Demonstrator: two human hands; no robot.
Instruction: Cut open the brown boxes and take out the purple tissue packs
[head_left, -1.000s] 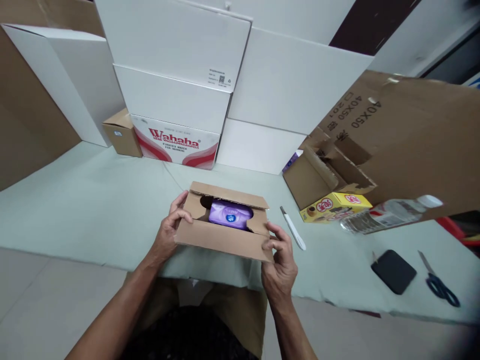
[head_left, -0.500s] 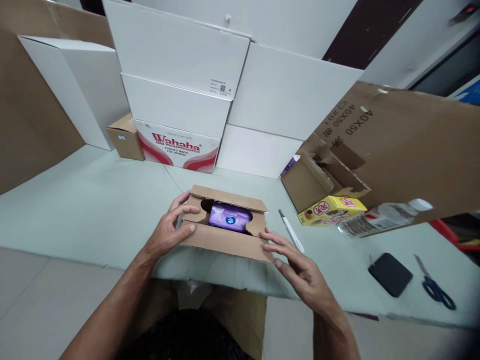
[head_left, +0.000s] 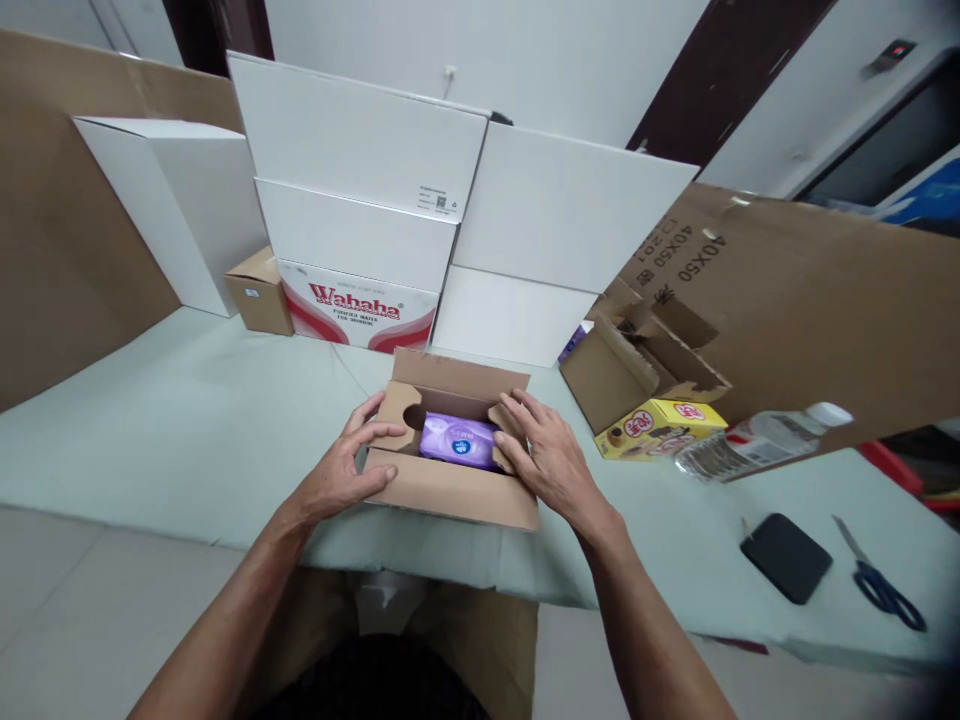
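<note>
In front of me on the table is a small brown cardboard box, its long front and back flaps folded outward. A purple plastic pack, probably of tissues, lies inside it. My left hand holds the box's left end, with fingers on the notched left flap and the thumb on the front flap. At the other end, my right hand grips the right end flap, fingers on its far side and thumb near the pack. The box's bottom is hidden.
To the right are an open carton, a yellow box, a clear bottle, a black square object and scissors. White cartons stand along the back, beside a small brown box.
My right hand has moved from the box's front right corner up to the right end flap. The flaps have spread wider, showing more of the purple pack. The white cutter is no longer visible.
</note>
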